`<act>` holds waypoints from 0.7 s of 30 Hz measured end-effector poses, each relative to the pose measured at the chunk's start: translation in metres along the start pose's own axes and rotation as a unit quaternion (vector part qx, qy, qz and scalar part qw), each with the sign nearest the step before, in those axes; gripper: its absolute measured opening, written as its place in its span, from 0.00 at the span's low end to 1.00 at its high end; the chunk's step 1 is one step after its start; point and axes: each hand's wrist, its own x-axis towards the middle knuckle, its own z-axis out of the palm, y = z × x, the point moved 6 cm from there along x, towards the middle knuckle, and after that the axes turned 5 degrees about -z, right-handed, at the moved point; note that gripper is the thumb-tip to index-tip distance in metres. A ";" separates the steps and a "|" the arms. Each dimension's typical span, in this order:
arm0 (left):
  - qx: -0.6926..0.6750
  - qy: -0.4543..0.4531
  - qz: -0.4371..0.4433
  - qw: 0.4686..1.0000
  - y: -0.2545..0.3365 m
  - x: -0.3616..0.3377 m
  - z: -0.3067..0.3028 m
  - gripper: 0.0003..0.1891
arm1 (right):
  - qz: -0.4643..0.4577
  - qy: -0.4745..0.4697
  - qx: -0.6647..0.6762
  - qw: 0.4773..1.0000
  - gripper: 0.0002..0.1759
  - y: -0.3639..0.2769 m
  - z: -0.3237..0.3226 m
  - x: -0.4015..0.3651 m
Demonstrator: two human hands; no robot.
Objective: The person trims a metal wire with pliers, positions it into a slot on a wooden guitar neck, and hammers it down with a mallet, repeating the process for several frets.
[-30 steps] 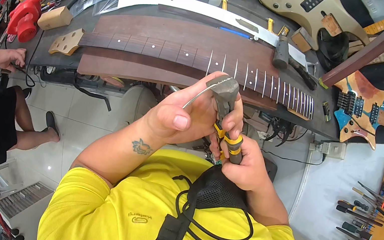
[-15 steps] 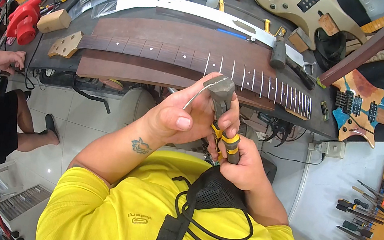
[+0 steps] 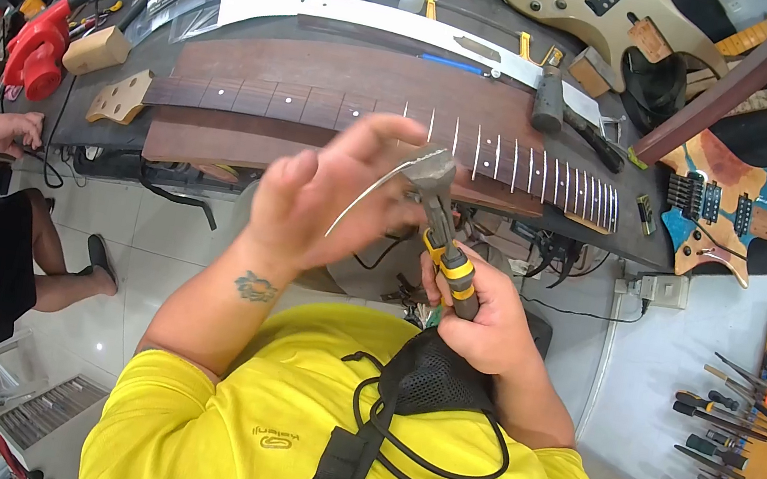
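My right hand is wrapped around the yellow-and-black handles of a pair of pliers, jaws pointing up and away from me. A thin, curved silver fret wire sits at the jaws, its free end arcing down to the left. Behind that wire, my left hand is raised with fingers spread and smeared by motion. Beyond both hands, a guitar neck lies across the bench, bright metal frets showing along its right part. My left hand hides a piece of the neck's lower edge.
Under the neck is a brown board. A hammer lies behind its right part, a wooden block near the headstock. Guitar bodies stand to the right. A co-worker's hand is at the bench's left end.
My left hand has moved left, away from the pliers, and its fingers have spread. More of the curved wire shows. My right hand keeps its hold on the pliers.
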 end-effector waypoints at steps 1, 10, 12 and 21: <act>0.076 0.070 0.005 0.995 0.009 -0.008 -0.014 0.45 | -0.012 -0.003 -0.043 0.999 0.13 -0.003 -0.004 0.000; 0.109 0.169 -0.060 0.978 0.025 -0.027 -0.005 0.12 | -0.004 -0.005 -0.133 0.991 0.19 -0.003 -0.015 -0.005; 0.014 0.096 -0.067 0.993 0.015 -0.029 -0.006 0.12 | -0.006 0.016 -0.154 0.988 0.20 -0.013 -0.032 -0.014; -0.063 0.004 -0.048 0.997 -0.049 0.001 0.023 0.04 | -0.071 -0.053 -0.360 0.929 0.18 -0.068 -0.081 -0.042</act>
